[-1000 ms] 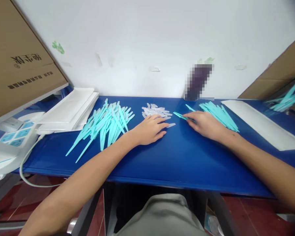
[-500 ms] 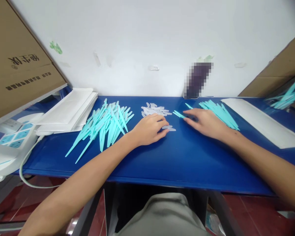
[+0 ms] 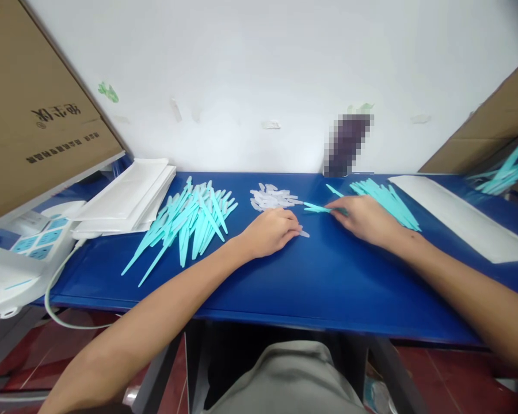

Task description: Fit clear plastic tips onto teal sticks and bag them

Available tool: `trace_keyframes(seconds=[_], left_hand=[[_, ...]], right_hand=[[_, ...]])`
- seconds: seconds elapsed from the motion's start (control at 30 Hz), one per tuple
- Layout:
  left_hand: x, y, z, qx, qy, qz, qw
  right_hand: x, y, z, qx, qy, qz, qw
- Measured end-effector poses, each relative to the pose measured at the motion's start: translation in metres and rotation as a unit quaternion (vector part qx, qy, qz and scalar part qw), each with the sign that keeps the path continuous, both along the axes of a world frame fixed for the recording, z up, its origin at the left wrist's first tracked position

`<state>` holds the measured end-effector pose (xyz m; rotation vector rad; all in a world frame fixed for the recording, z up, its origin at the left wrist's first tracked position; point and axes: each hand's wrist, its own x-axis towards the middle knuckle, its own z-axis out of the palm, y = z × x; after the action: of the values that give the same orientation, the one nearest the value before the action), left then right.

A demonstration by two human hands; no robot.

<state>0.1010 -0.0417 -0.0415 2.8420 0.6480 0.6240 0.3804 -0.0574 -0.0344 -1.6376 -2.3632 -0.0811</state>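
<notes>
My left hand is closed in a pinch on a small translucent white cap, whose tip sticks out past the fingertips. Just behind it lies a heap of similar caps. My right hand pinches a slim turquoise stick, shaped like an eyebrow razor, pointing left towards the caps; the fingers hide its other end. Beyond this hand rests a pile of bare turquoise sticks, with one loose stick beside it. Left of my left hand spreads a pile of turquoise sticks with translucent caps.
White sleeves are stacked at the left, by a white power strip with a cable. A flat white sleeve lies at the right of the blue table. Cardboard boxes flank both sides, before a white wall.
My right hand has closed its fingers on a turquoise stick. My left hand has drawn its fingers together on a cap. The whole view has shifted slightly.
</notes>
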Motion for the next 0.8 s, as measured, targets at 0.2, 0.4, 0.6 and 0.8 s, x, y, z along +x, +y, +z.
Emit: trace_keyframes(seconds=[0.2,0.4,0.6,0.8], left_hand=[[-0.004,0.0,0.001,-0.029,-0.014,-0.006,0.999],[-0.005,0.002,0.001,-0.008,-0.005,-0.018,1.0],[-0.008,0.001,0.001,0.022,-0.004,-0.026,0.999],[-0.013,-0.001,0.006,0.053,-0.002,-0.046,0.998]], right_hand=[[0.001,0.002,0.002,0.005,0.032,0.024,0.999],[0.001,0.004,0.003,-0.009,0.062,0.038,0.997],[-0.004,0.0,0.004,-0.02,0.089,-0.01,0.996],[-0.012,-0.008,0.008,-0.027,0.147,0.014,0.989]])
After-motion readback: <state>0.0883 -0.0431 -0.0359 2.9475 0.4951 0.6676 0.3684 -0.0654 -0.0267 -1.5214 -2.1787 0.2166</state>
